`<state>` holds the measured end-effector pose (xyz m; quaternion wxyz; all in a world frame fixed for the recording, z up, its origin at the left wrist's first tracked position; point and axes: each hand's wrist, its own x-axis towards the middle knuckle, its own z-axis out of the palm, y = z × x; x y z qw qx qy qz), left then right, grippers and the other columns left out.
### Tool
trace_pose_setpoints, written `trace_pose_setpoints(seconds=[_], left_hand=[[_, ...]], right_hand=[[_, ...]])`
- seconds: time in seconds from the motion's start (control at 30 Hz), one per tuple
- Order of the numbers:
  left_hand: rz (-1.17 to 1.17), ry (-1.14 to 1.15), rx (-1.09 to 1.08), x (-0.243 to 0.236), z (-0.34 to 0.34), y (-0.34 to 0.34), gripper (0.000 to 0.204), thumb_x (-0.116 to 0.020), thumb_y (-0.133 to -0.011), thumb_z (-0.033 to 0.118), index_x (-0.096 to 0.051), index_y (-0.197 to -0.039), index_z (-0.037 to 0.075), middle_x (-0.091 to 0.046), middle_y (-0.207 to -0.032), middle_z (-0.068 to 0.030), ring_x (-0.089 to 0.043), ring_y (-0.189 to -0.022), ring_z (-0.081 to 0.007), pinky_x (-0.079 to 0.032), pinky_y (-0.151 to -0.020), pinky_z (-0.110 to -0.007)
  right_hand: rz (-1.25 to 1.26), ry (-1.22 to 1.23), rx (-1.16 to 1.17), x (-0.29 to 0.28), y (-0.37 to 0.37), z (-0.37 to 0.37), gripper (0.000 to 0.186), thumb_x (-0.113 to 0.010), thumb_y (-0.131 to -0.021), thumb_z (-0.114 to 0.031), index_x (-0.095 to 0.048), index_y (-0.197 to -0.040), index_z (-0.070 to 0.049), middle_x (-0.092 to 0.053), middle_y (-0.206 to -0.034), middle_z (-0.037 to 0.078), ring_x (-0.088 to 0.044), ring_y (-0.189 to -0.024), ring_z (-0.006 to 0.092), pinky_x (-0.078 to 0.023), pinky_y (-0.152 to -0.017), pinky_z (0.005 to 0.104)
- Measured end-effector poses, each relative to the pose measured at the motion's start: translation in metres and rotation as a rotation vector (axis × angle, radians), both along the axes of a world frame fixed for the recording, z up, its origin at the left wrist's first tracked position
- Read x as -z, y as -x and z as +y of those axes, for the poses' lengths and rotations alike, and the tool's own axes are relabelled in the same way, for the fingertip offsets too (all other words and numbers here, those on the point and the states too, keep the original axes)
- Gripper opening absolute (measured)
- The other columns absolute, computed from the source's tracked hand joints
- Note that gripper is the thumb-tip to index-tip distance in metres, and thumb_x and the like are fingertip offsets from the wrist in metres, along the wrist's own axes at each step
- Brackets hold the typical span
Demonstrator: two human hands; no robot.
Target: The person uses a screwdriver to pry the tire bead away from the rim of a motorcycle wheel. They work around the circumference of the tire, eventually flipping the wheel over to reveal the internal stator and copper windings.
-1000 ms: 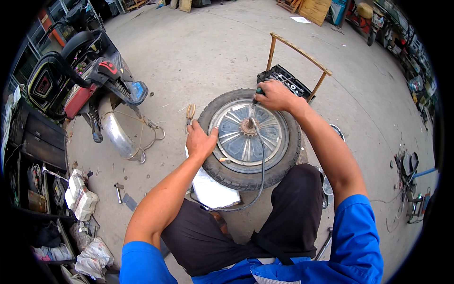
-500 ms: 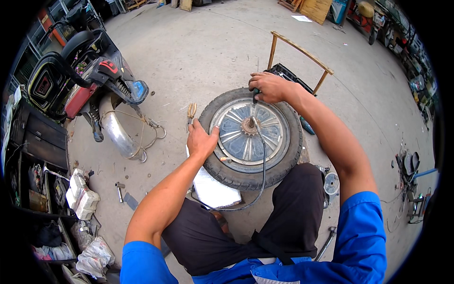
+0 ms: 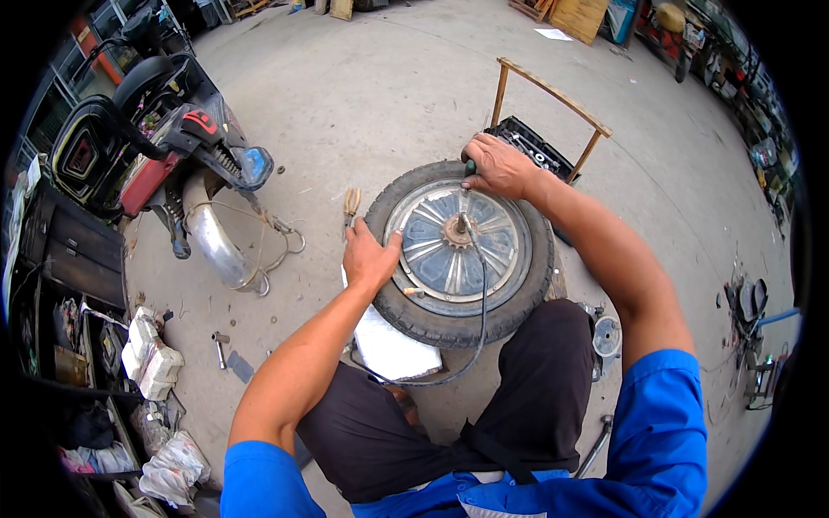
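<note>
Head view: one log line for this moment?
left hand on tyre | right hand gripping tool at far rim | wheel flat on ground

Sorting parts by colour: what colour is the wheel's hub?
Silver-grey hub, clearest in the head view.

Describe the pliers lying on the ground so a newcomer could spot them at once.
Start at the black rubber tyre on its silver spoked hub lying flat on the grey concrete floor. Just off its upper-left edge, above the left hand pressing on the tyre, lie the pliers. Their yellowish handles mark them out from the dark socket tool lying farther down to the left.
</note>
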<state>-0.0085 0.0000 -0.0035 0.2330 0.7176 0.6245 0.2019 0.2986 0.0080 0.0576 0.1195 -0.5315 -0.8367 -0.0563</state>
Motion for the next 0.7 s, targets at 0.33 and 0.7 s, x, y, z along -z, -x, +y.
trace_pose_setpoints(seconds=[0.33,0.7], left_hand=[[-0.001,-0.037,0.003,0.008,0.002,0.001,0.084,-0.068,-0.086,0.043,-0.036,-0.144,-0.008,-0.048,-0.136,-0.0312,-0.056,-0.121,-0.0467,-0.046,-0.102,-0.048],[-0.012,-0.021,0.001,0.005,0.001,0.001,0.08,-0.068,-0.086,0.043,-0.038,-0.141,-0.007,-0.049,-0.134,-0.031,-0.057,-0.119,-0.0468,-0.047,-0.101,-0.049]], right_hand=[[-0.056,-0.041,0.396,0.006,0.033,-0.019,0.05,-0.072,-0.087,-0.046,-0.054,-0.093,0.0,-0.065,-0.092,0.019,-0.061,-0.094,0.0344,-0.044,-0.09,0.0426],[-0.067,-0.072,0.477,0.01,0.041,-0.021,0.051,-0.068,-0.091,-0.049,-0.059,-0.096,0.001,-0.07,-0.092,0.017,-0.063,-0.096,0.0314,-0.044,-0.087,0.0427]])
